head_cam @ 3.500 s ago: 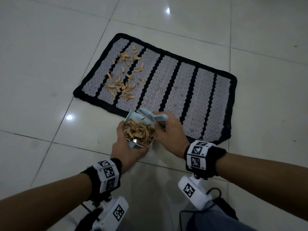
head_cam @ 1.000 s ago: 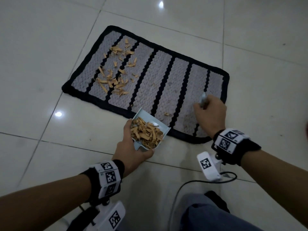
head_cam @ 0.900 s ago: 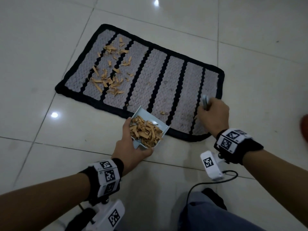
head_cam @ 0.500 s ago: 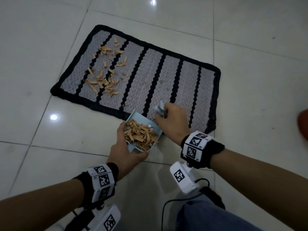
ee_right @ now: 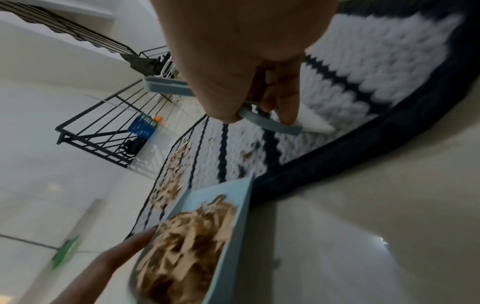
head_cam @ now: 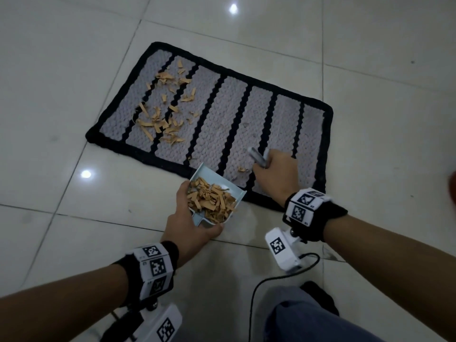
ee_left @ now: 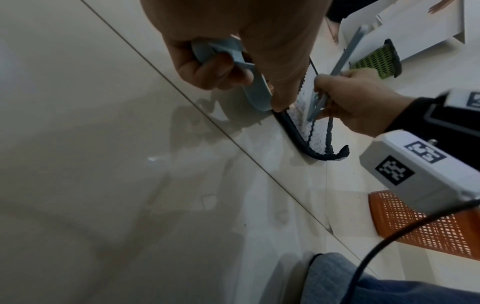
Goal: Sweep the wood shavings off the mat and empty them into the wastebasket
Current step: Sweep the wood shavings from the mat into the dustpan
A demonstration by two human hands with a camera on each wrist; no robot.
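Observation:
A grey mat [head_cam: 217,114] with black stripes lies on the tiled floor. Tan wood shavings [head_cam: 160,117] are scattered over its left end, and a few shavings [head_cam: 243,169] lie near its front edge. My left hand [head_cam: 190,223] grips a light blue dustpan [head_cam: 214,176], heaped with shavings [head_cam: 209,201], its lip at the mat's front edge. My right hand [head_cam: 274,171] grips a small blue brush [head_cam: 256,156] on the mat, just right of the loose shavings. In the right wrist view the brush [ee_right: 270,123] has white bristles [ee_right: 314,121] down on the weave.
An orange mesh wastebasket [ee_left: 420,224] stands on the floor to my right; its rim [head_cam: 452,186] shows at the head view's right edge. A green mesh basket [ee_left: 376,59] stands beyond the mat. My knee [head_cam: 308,317] and a black cable [head_cam: 256,292] are at the bottom.
My right hand has drawn the brush back from the dustpan's lip to the right, onto the mat. The dustpan has stayed at the mat's front edge.

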